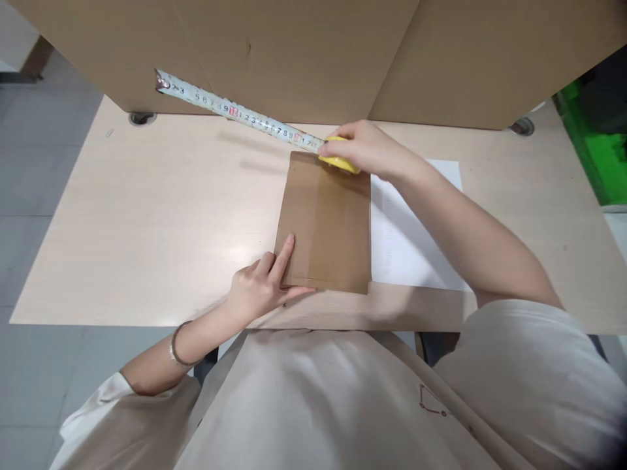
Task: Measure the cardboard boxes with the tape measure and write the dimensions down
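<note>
A brown cardboard piece point(326, 222) lies flat on the pale wooden table point(161, 222). My left hand point(264, 284) rests at its near left corner, index finger stretched along the left edge and thumb at the near edge. My right hand point(360, 149) is closed on a yellow tape measure case point(339, 163) at the cardboard's far edge. The tape blade point(235, 111) runs out from the case, up and to the left, its hook end lying against a big cardboard sheet.
A large cardboard sheet point(304, 52) stands across the back of the table. White paper point(416, 228) lies under my right forearm, to the right of the cardboard piece. Something green point(600, 150) stands at the far right. Grey floor shows at the left.
</note>
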`<state>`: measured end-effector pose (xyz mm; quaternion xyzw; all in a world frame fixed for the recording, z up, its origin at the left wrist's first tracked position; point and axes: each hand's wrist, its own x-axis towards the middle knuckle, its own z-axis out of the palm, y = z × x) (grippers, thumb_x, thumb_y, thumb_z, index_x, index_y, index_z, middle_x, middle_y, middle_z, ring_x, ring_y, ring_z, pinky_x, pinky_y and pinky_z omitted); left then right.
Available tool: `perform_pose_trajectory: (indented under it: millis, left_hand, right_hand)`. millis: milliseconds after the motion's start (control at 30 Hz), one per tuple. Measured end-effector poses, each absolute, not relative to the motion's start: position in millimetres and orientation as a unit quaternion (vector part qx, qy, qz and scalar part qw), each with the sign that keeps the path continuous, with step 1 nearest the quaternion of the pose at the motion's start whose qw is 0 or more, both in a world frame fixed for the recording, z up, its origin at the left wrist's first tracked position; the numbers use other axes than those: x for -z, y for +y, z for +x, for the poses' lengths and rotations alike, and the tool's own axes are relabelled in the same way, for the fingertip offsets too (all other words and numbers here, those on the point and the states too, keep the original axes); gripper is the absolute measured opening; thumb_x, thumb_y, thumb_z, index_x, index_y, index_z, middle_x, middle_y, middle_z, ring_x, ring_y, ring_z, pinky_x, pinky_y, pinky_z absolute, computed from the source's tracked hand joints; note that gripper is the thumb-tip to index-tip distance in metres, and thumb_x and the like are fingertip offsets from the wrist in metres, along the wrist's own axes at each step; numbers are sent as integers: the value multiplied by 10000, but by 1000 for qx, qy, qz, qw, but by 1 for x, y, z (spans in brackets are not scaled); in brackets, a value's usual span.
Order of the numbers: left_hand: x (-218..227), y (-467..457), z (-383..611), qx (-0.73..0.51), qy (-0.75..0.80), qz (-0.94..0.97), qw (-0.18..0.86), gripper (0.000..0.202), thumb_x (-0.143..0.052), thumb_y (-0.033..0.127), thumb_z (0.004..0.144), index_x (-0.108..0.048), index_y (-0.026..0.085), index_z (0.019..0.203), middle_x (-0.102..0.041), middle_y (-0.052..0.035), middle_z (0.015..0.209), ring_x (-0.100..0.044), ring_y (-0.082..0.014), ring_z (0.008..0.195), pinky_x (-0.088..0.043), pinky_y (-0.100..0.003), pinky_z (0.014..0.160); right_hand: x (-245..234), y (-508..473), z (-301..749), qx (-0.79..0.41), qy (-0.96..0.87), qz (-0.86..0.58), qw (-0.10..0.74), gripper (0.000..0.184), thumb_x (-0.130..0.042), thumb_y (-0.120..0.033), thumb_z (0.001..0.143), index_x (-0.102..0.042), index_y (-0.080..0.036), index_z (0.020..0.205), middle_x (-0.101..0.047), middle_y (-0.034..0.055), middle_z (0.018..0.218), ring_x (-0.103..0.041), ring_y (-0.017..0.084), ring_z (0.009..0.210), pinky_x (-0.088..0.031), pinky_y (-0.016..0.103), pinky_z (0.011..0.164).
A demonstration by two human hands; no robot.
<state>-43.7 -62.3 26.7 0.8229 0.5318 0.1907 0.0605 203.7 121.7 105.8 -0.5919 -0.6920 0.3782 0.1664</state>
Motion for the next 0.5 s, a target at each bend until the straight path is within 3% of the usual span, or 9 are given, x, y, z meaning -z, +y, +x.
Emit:
perform_pose_trajectory:
  millis: [133, 333, 400, 500]
  left_hand:
    - [-22, -62, -39, -203, 509, 836, 39, 908, -703, 876, 790, -733, 254, 1450, -565, -14, 589, -480, -149, 448, -273, -340, 418]
    - [-20, -58, -42, -206, 487, 849, 11, 864, -719, 864, 784, -734, 289, 1429, -595, -16, 595, -554, -179, 492, -326, -344, 434]
    - [-21, -56, -44, -199, 481, 854, 6, 858, -716, 860, 790, -731, 283, 1425, -605, -21, 610, -572, -192, 520, -343, -350, 449]
    - [-21, -54, -47, -191, 469, 862, -12, 853, -706, 858, 797, -732, 275, 1419, -572, -14, 585, -556, -196, 526, -349, -355, 458]
  right_hand:
    - [-88, 67, 196, -181, -759, -594, 194, 343, -675, -333, 934, -689, -168, 1234, -634, 184, 1311, -626, 388, 1245, -505, 536, 1091]
    - [-79, 30, 182, -100, -801, -569, 158, 533, -633, -473, 985, -586, -213, 1447, -584, 208, 1394, -461, 495, 1436, -313, 754, 1204]
    - [-89, 29, 190, -89, -801, -564, 178, 586, -629, -544, 981, -546, -254, 1483, -564, 187, 1468, -409, 479, 1491, -258, 741, 1247]
    - [-107, 23, 227, -101, -741, -626, 223, 475, -583, -577, 991, -601, -249, 1334, -595, 198, 1420, -475, 428, 1430, -365, 606, 1207]
